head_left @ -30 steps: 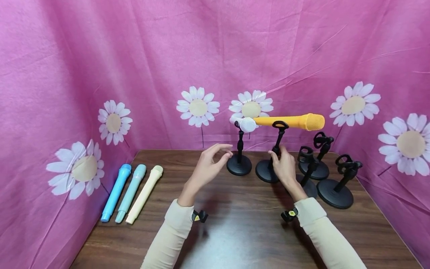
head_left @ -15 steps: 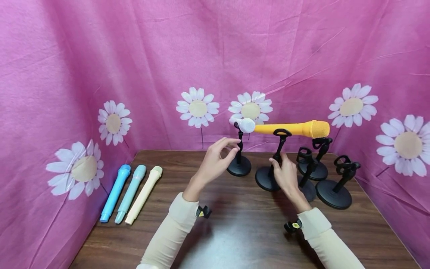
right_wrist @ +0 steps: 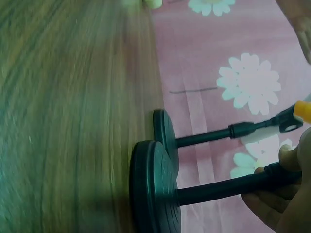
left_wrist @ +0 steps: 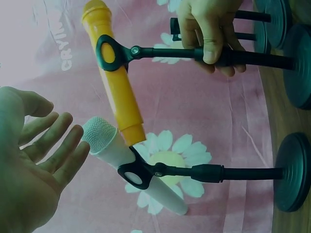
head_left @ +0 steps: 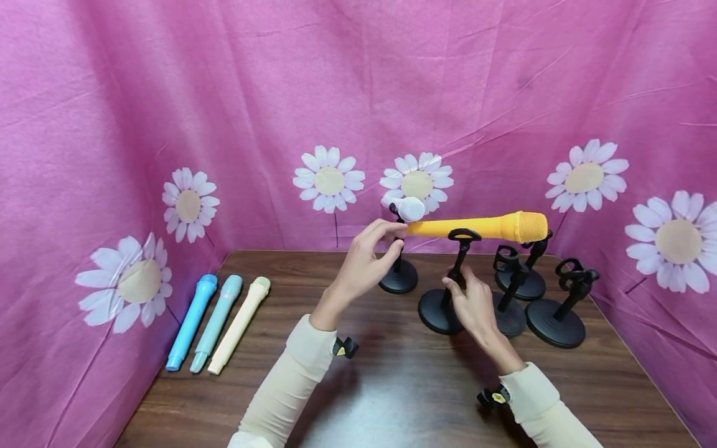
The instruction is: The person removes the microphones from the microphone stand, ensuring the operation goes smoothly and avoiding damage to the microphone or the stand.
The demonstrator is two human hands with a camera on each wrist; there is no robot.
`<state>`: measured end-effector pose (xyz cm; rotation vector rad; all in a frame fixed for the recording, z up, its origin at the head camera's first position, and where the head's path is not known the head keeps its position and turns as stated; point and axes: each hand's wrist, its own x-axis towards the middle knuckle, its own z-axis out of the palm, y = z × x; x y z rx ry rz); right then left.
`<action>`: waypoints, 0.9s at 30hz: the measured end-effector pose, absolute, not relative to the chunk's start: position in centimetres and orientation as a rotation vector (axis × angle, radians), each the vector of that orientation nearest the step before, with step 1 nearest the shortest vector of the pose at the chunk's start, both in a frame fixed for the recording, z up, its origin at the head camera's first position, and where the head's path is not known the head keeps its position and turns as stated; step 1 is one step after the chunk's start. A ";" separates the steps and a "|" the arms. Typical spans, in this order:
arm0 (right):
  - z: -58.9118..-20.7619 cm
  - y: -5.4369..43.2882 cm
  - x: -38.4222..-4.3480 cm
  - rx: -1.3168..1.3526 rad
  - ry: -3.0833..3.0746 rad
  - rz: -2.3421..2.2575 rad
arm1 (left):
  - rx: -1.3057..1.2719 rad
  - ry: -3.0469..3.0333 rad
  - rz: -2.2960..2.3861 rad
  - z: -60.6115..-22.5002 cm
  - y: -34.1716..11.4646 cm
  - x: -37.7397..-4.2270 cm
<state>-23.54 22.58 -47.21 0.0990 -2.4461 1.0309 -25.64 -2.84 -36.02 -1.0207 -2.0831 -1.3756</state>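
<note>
A yellow microphone (head_left: 476, 228) lies level through the clip of a black microphone stand (head_left: 440, 311). My right hand (head_left: 475, 305) grips that stand's pole below the clip; the right wrist view shows the fingers (right_wrist: 265, 208) curled round it. My left hand (head_left: 365, 258) is held up near the yellow microphone's tail end, its fingers relaxed. In the left wrist view a gap separates the left hand (left_wrist: 36, 155) from the yellow microphone (left_wrist: 119, 92), and its fingertips come close to the head of a white microphone (left_wrist: 104, 138). That white microphone sits tilted in its own stand (left_wrist: 252, 173).
Several stands without microphones, one of them a front stand (head_left: 554, 322), cluster to the right of my right hand. A blue microphone (head_left: 192, 323), a pale green microphone (head_left: 216, 323) and a cream microphone (head_left: 239, 325) lie on the wooden table (head_left: 370, 398) at left. Pink flowered cloth (head_left: 358, 81) surrounds the table.
My right hand has brought the stand with the yellow microphone toward me and slightly left. My left hand has moved right and up, nearer to the yellow microphone's tail end.
</note>
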 end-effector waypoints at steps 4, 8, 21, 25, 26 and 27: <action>-46.8 21.7 -22.8 0.153 -2.451 1.060 | -1.023 -2.105 -1.346 -35.8 -2.8 -25.5; -46.5 20.9 -22.2 0.217 -2.465 1.100 | -1.024 -2.127 -1.311 -35.6 -2.8 -25.4; -46.2 18.1 -21.1 0.417 -2.512 1.133 | -1.029 -2.260 -1.037 -34.8 -3.5 -24.7; -46.2 17.5 -20.9 0.462 -2.521 1.153 | -0.998 -2.328 -0.972 -34.5 -3.9 -24.2; -46.2 17.3 -20.8 0.469 -2.522 1.156 | -0.994 -2.340 -0.966 -34.4 -4.0 -24.1; -46.2 17.2 -20.8 0.477 -2.521 1.165 | -0.992 -2.348 -0.960 -34.4 -4.1 -24.0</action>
